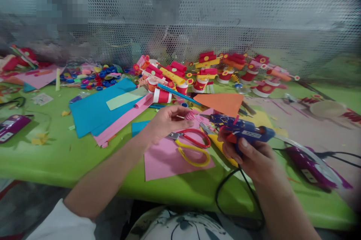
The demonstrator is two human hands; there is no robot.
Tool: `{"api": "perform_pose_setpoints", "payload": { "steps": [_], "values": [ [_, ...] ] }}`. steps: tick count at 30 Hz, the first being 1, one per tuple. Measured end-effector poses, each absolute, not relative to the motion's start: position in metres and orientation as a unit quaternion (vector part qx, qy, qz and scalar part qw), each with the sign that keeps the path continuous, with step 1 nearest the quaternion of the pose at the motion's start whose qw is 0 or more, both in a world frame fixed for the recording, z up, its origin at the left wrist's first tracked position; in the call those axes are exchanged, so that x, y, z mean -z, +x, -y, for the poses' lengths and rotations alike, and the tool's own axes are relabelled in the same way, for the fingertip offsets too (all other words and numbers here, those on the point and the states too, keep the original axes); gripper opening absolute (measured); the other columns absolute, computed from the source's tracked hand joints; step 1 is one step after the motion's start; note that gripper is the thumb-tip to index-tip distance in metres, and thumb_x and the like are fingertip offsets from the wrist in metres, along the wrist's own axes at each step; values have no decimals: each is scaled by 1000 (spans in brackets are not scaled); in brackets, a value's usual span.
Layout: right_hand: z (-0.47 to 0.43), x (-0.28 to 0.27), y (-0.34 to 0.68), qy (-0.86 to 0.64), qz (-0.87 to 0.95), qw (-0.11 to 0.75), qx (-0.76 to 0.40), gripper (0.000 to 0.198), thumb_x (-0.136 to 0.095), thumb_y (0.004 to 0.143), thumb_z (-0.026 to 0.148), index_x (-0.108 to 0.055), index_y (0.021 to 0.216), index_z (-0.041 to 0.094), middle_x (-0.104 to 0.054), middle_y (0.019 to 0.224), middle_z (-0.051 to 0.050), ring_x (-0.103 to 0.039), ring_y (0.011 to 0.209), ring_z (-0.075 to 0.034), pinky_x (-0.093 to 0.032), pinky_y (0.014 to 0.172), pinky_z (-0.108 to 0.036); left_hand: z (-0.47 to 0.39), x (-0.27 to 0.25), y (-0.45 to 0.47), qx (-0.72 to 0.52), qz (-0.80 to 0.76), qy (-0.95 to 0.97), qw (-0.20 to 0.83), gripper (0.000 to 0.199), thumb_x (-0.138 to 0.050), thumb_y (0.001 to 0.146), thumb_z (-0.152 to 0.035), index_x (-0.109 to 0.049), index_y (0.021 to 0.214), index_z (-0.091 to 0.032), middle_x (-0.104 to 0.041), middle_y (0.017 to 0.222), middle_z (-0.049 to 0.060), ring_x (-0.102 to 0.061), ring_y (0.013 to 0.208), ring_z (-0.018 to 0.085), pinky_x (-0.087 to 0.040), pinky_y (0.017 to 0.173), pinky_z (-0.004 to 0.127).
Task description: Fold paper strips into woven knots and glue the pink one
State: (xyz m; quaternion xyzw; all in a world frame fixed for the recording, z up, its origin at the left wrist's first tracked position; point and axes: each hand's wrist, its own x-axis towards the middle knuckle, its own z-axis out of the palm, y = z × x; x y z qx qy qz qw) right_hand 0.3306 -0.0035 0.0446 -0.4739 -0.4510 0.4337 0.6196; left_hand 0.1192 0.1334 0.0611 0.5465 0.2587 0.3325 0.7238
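Observation:
My left hand (172, 121) pinches a small pink ridged paper piece (191, 116) above the middle of the table. In my right hand (251, 153) is a blue hot glue gun (245, 129), its nozzle pointing left at the pink piece and close to it; whether they touch I cannot tell. A clear glue stick (295, 143) sticks out of the gun's back, and a black cord hangs below. Under my hands lie scissors (194, 156) with one red and one yellow handle, on a pink paper sheet (160, 164). A yellow-handled tool (221, 146) lies partly behind my right hand.
Blue sheets (87, 116) and an orange sheet (222, 102) lie beyond my hands. Several red and white cup models (200, 84) line the back, beside colourful plastic caps (104, 76). Purple power strips (306, 164) lie right and left. A perforated metal screen (214, 6) stands behind.

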Motion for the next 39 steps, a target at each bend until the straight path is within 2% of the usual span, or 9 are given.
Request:
{"api": "perform_pose_setpoints", "payload": {
  "steps": [2, 5, 10, 16, 22, 29, 34, 39],
  "values": [
    [3, -43, 330, -485, 448, 619, -425, 23, -75, 84, 45, -74, 88, 23, -69, 93, -6, -37, 47, -8, -32, 48, -32, -132, -63, 119, -332, -260, 555, 717, 34, -87, 66, -18, -72, 97, -17, -70, 92, 2, -64, 82, 13, -54, 79, 31],
    [3, -36, 335, -492, 450, 608, -432, 22, -75, 85, 44, -71, 84, 22, -64, 75, -4, -38, 47, -10, -25, 46, -30, -130, -64, 119, -327, -250, 564, 716, 30, -85, 69, -20, -73, 97, -18, -70, 92, 2, -65, 82, 13, -54, 80, 31],
    [4, -23, 344, -506, 465, 583, -433, 27, -71, 89, 46, -67, 79, 21, -53, 58, 0, -37, 47, -12, -23, 48, -31, -130, -64, 117, -318, -258, 588, 697, 31, -83, 74, -29, -77, 103, -20, -73, 90, 3, -66, 80, 14, -53, 76, 29],
    [6, -19, 346, -539, 465, 569, -412, 36, -70, 88, 48, -62, 67, 20, -49, 56, 0, -36, 47, -11, -28, 47, -31, -131, -60, 118, -322, -271, 595, 684, 31, -87, 69, -31, -80, 99, -21, -78, 90, 5, -70, 80, 16, -55, 72, 29],
    [7, -16, 347, -540, 455, 574, -415, 26, -69, 89, 46, -71, 87, 20, -63, 71, -5, -39, 48, -11, -27, 45, -30, -133, -56, 116, -314, -269, 603, 682, 36, -88, 68, -33, -79, 101, -22, -77, 88, 4, -68, 78, 15, -54, 71, 29],
    [10, -24, 342, -569, 466, 536, -414, 37, -67, 90, 51, -67, 74, 18, -49, 53, 0, -39, 48, -12, -23, 47, -30, -135, -54, 115, -311, -271, 617, 670, 36, -89, 67, -32, -74, 97, -19, -73, 87, 3, -66, 77, 14, -53, 69, 27],
    [10, -19, 344, -568, 457, 539, -421, 34, -67, 90, 51, -70, 81, 18, -52, 56, -1, -38, 48, -10, -22, 47, -30, -139, -50, 114, -312, -255, 625, 669, 36, -89, 69, -35, -76, 100, -21, -75, 87, 3, -67, 78, 15, -53, 71, 27],
    [12, -18, 346, -567, 457, 535, -429, 35, -67, 91, 50, -68, 78, 17, -54, 61, -2, -41, 50, -11, -23, 48, -29, -139, -50, 114, -315, -255, 626, 667, 38, -88, 69, -37, -78, 101, -20, -77, 86, 4, -70, 79, 16, -56, 73, 30]
  ]
}}
